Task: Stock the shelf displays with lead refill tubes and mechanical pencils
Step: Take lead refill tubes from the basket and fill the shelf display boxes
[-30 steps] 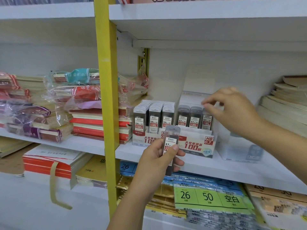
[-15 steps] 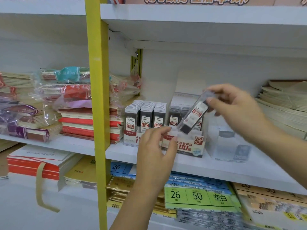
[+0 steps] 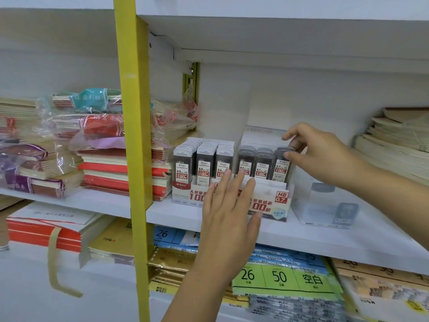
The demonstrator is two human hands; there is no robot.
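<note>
- Head view onto a smooth white shelf board (image 3: 325,242), with a flat yellow metal upright (image 3: 132,135) well left of all fingers.
- Right hand (image 3: 325,159): thumb and fingertips curled in a pinch round the grey cap of a lead refill tube (image 3: 281,167). Slim, rectangular, clear plastic, dark inside, white-and-red label on its face.
- Tube upright, directly under the right fingertips, at the front of the rightmost row of the 0.7 display box (image 3: 274,203). Two like tubes just beside it, toward the left fingers.
- Left hand (image 3: 229,219): fingers straight and spread, grasping nothing, tips laid against the glossy printed card fronts of the two boxes. How firmly pressed, cannot tell.
- Just left of the left fingertips: 0.5 display box (image 3: 184,194), holding three close-packed rows of pale-capped tubes (image 3: 204,154).
- Below the right wrist, right of the pinching fingers: clear plastic case (image 3: 325,205), hard-walled, square-cornered, nearly see-through.
- Well left of the left fingers: flat stacked notebooks (image 3: 109,173) with red and cream edges. Above them, crinkled cellophane-wrapped bundles (image 3: 92,126).
- Far beyond the right wrist: slumped pile of cream paper pads (image 3: 399,145).
- Under the left palm, one tier down: matte green label card (image 3: 281,277) marked 26 and 50, lying over blue packets.
</note>
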